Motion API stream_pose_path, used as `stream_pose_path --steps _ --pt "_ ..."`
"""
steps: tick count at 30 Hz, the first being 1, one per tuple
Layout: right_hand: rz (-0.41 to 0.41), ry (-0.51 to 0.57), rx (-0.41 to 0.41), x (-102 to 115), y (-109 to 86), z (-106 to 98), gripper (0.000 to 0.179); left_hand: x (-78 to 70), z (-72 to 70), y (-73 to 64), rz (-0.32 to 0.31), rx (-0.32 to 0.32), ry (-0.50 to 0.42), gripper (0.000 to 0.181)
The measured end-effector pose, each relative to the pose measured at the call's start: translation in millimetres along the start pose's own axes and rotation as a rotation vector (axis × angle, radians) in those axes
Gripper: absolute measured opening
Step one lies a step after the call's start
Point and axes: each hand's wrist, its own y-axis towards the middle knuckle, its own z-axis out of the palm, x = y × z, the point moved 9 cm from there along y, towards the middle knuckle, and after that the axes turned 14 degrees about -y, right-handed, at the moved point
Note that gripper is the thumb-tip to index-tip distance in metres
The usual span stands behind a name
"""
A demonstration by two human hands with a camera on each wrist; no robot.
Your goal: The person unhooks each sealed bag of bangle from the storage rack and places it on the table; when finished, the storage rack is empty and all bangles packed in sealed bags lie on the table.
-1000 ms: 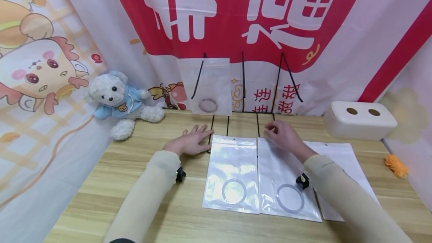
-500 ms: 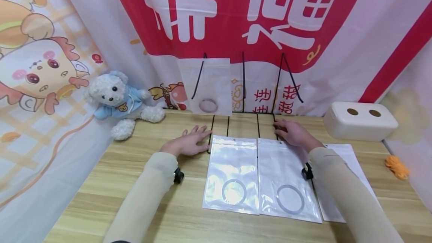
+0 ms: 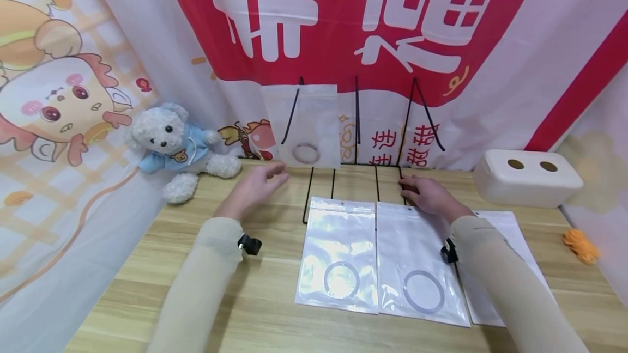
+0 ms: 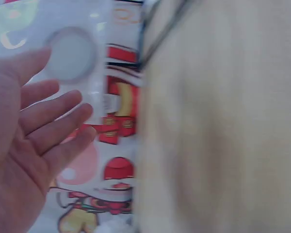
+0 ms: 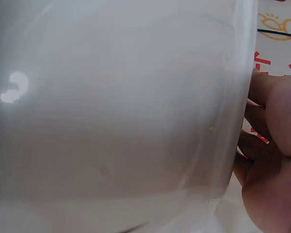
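Note:
A black wire display rack stands against the back curtain, with its base rods on the table. A clear zip bag with a pale ring in it hangs at the rack's left. My left hand is raised below and left of that bag, fingers spread and holding nothing; in the left wrist view its palm shows. My right hand has curled fingers at the rack's right base rod, fingertips partly hidden. Two flat bags, left and middle, each hold a ring.
A third bag lies partly under my right forearm. A white plush bear in a blue hoodie sits at the back left. A cream box with two holes stands at the back right, near an orange bundle on the table.
My left hand has lifted off the rack's left base rod and moved up and left. My right hand has shifted right from the middle bag's top to the right rod.

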Motion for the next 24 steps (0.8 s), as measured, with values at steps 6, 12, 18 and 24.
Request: stream_pose_path --steps 6,12,18,24 --pt "-0.008 -0.003 -0.001 0.2 -0.9 0.0 0.051 -44.3 -55.3 4.8 0.173 -0.328 -0.093 0.038" --pt "-0.007 0.006 -0.007 0.6 -1.6 -0.9 0.051 -60.7 -91.2 12.2 0.183 -0.538 -0.257 0.034" --pt "0.002 0.013 0.002 -1.0 0.8 2.4 0.051 -67.3 -102.2 25.0 0.134 -0.558 -0.33 0.042" --pt "0.003 -0.006 0.006 -1.3 0.9 1.7 0.052 -76.9 -104.6 33.9 0.102 -0.543 -0.412 0.047"
